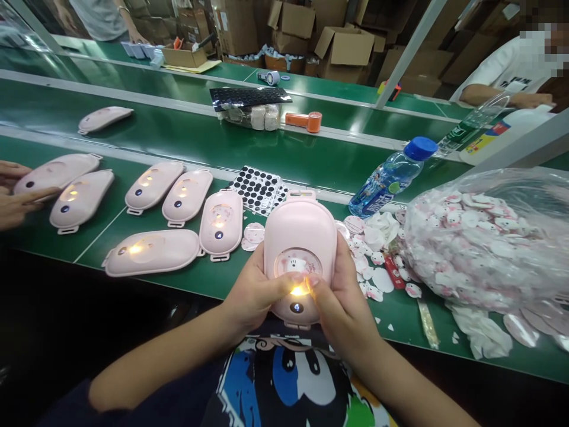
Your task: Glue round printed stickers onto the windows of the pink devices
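- While my left hand [255, 290] holds one side of a pink rounded device [300, 228], its thumb lies across the front, over the lower part of a round window [297, 261] with a cartoon cat's face.
- My right hand [344, 293] grips the opposite side, fingers wrapped behind; its thumb tip is just beside the other — a yellow glow shows at the two tips.
- Held with its front towards me, the device is at the near edge of the green tabletop [109, 204]; below the glow, a small dark display [297, 308] reads 4.
- Towards the left end of the tabletop are six similar pink devices [221, 216], five with lamps lit; another person's hands [18, 201] reach in at the far left, a finger at the unlit one.
- Just beyond my left hand, sheets of black dots [258, 188] lie near the tabletop's far edge.
- Right of my right hand, loose cat-face discs [373, 292] spread out beside a clear plastic bag [480, 243] of many more.
- A blue-capped bottle [391, 178] stands near the far edge — left of that bag.
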The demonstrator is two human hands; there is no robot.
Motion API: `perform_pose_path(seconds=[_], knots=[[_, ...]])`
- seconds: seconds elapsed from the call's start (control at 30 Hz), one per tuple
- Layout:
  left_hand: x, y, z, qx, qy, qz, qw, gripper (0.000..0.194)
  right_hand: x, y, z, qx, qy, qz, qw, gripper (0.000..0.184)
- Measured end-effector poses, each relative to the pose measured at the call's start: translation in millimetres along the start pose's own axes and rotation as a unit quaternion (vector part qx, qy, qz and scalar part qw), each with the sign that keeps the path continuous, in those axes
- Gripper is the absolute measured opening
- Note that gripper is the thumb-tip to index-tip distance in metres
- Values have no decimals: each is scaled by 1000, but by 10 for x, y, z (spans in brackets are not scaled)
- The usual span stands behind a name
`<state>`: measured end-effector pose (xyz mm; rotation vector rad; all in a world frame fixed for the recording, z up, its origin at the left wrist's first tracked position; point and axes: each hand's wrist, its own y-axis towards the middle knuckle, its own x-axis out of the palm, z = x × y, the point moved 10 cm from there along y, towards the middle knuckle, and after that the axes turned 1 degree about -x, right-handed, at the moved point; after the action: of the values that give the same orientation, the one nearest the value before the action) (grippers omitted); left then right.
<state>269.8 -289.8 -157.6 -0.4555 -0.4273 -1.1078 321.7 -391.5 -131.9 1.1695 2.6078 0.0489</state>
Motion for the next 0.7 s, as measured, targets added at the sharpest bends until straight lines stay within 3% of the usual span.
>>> perform_pose_path(seconds=[0.17,0.27,0.33,0.4,0.47,0.53,0.7], knots=[[-34,-15,-42,7,-2,24,1000,41,25,6,41,11,-12,0,1000,65],[-86,-5,18,22,7,26,999,40,81,-16,48,15,12,-38,999,72],[-266,47,217,54,19,65,996,39,82,-51,7,-3,41,-71,997,77],[-540,168,549,101,41,129,986,40,-3,-97,-34,-32,60,-79,995,72],[-753,429,884,119,81,166,976,41,-151,-143,-15,-48,60,-53,996,61],[-814,880,1076,83,139,147,976,37,-274,-190,49,-55,50,-24,997,56],[-711,2112,1113,17,259,143,955,28,-324,-234,237,-65,19,-4,998,50]])
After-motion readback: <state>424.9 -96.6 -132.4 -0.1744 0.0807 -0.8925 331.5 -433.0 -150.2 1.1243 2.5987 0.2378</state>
